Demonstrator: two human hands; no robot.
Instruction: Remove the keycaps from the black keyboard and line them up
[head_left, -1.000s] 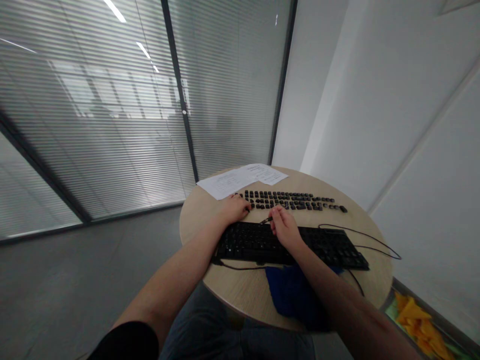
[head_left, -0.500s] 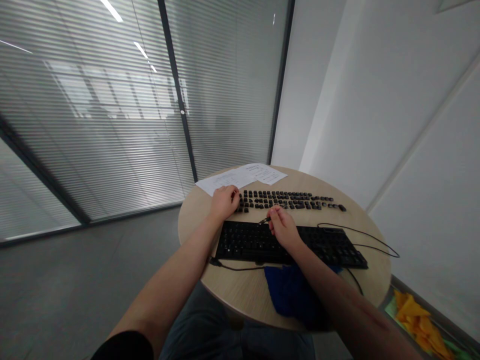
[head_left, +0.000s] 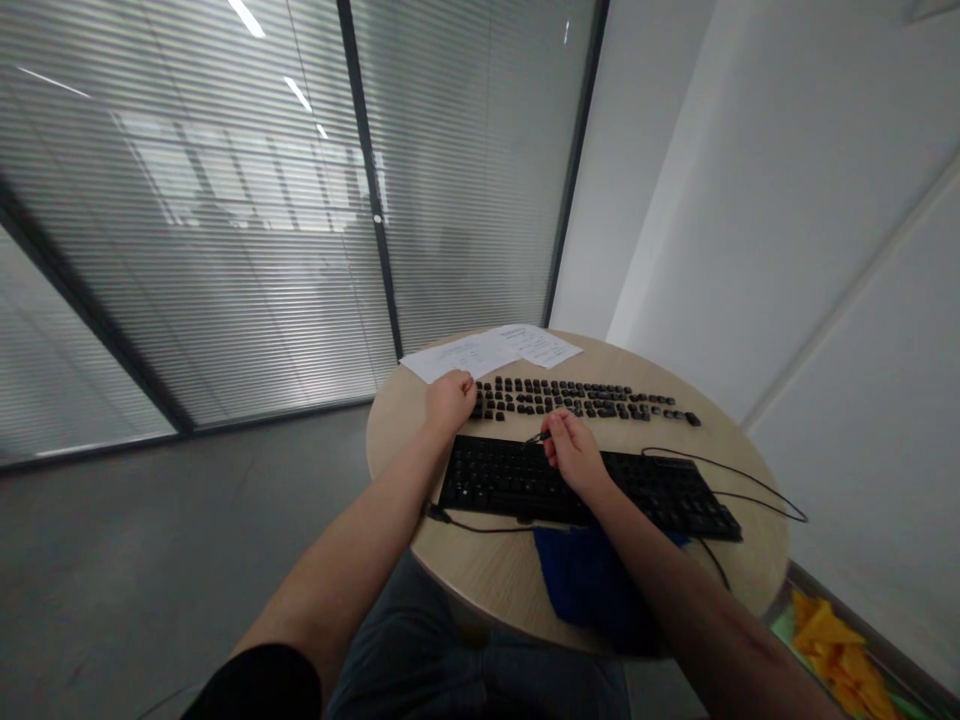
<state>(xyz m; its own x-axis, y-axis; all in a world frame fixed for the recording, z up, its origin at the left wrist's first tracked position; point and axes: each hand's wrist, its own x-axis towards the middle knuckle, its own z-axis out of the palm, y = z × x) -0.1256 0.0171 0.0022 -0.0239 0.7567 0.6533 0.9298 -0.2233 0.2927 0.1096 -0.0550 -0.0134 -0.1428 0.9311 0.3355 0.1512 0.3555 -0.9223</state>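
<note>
A black keyboard (head_left: 495, 478) lies across the near part of the round table. Several loose black keycaps (head_left: 570, 390) are set out in rows behind it. My left hand (head_left: 448, 400) is closed at the left end of those rows; whatever its fingers may hold is hidden. Over the keyboard, my right hand (head_left: 576, 452) grips a small dark tool with a thin tip, which looks like a keycap puller (head_left: 537, 438). Its tip points left, above the keyboard's upper edge; contact with a key cannot be made out.
White printed sheets (head_left: 495, 348) lie at the table's back left. A blue cloth (head_left: 574, 575) is under my right forearm at the front edge. Black cable (head_left: 765, 490) loops at the right. Yellow cloth or bags (head_left: 829, 640) are on the floor.
The fingers of my left hand have curled in more tightly by the keycaps. My right hand stays over the keyboard with the tool. The whole view has shifted slightly.
</note>
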